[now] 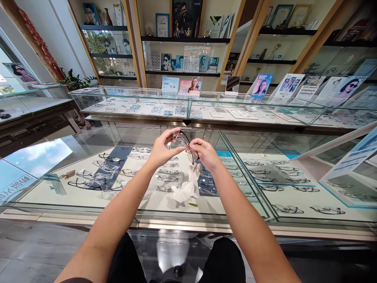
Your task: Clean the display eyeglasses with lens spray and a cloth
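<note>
Above the glass display case, my left hand (pixel 165 147) and my right hand (pixel 204 152) hold a pair of glasses (pixel 193 156) with thin rims and dark temple tips. Thumb and fingers of my left hand pinch one side of the frame. My right hand grips it near the middle, and its fingers partly cover the other lens. Just below the glasses, a crumpled pale cloth (pixel 188 184) lies on the case. A small gold-coloured piece (pixel 193 204) is close to the cloth's lower end.
Under the glass of the case (pixel 118 209) several glasses lie in rows. Loose black-framed glasses (pixel 86 183) and a small brown item (pixel 67 174) are at left. A leaning display board (pixel 350 157) stands at right. Another glass counter (pixel 188 103) runs behind, with shelves beyond.
</note>
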Demonstrator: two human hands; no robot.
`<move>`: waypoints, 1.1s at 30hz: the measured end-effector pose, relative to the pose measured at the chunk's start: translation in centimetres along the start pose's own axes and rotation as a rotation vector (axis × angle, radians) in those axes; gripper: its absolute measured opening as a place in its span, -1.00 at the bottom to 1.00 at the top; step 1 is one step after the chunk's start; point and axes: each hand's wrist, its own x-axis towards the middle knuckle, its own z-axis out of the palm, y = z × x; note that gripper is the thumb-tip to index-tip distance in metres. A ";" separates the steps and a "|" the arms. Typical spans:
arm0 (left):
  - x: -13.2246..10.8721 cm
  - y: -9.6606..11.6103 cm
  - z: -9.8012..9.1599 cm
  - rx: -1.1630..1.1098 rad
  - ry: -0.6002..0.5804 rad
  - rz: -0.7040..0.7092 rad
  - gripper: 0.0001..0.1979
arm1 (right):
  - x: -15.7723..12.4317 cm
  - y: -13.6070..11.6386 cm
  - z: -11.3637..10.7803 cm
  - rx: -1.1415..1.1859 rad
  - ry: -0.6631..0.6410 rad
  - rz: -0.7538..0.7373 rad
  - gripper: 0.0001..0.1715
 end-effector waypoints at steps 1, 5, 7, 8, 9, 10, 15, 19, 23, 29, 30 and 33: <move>0.0 0.0 0.0 0.002 -0.001 0.004 -0.22 | 0.0 0.0 0.1 0.001 0.010 -0.014 -0.68; 0.1 -0.4 0.3 -0.011 0.004 0.021 -0.17 | 0.1 0.2 0.2 -0.050 0.048 -0.067 -0.69; 0.1 -0.5 0.4 -0.020 0.003 0.028 -0.13 | 0.1 0.3 0.2 -0.076 0.059 -0.086 -0.68; 0.0 -0.5 0.5 -0.018 0.007 0.032 -0.12 | 0.1 0.4 0.2 -0.080 0.065 -0.093 -0.68; 0.0 -0.5 0.6 -0.009 0.022 0.039 -0.13 | 0.2 0.5 0.1 -0.081 0.075 -0.100 -0.68; -0.1 -0.4 0.7 0.010 0.054 0.052 -0.15 | 0.2 0.5 0.1 -0.078 0.093 -0.109 -0.68; -0.8 0.4 1.4 0.247 0.323 0.120 -0.75 | 0.4 0.6 0.1 -0.078 0.249 -0.218 -0.66; -1.4 0.6 2.4 0.220 0.187 -0.023 -0.74 | 0.2 1.2 0.6 -0.178 0.269 -0.358 -0.65; -1.7 0.5 3.1 0.100 0.126 -0.172 -0.62 | -0.5 1.7 1.4 -0.323 0.280 -0.462 -0.68; -1.3 0.4 2.8 -0.001 0.129 -0.284 -0.52 | -1.6 1.3 2.2 -0.449 0.240 -0.494 -0.85; -1.2 0.4 2.6 -0.007 0.138 -0.299 -0.52 | -1.7 1.2 2.3 -0.461 0.225 -0.503 -0.86; -0.9 0.4 2.1 -0.001 0.171 -0.323 -0.54 | -1.8 1.1 2.3 -0.468 0.180 -0.507 -0.86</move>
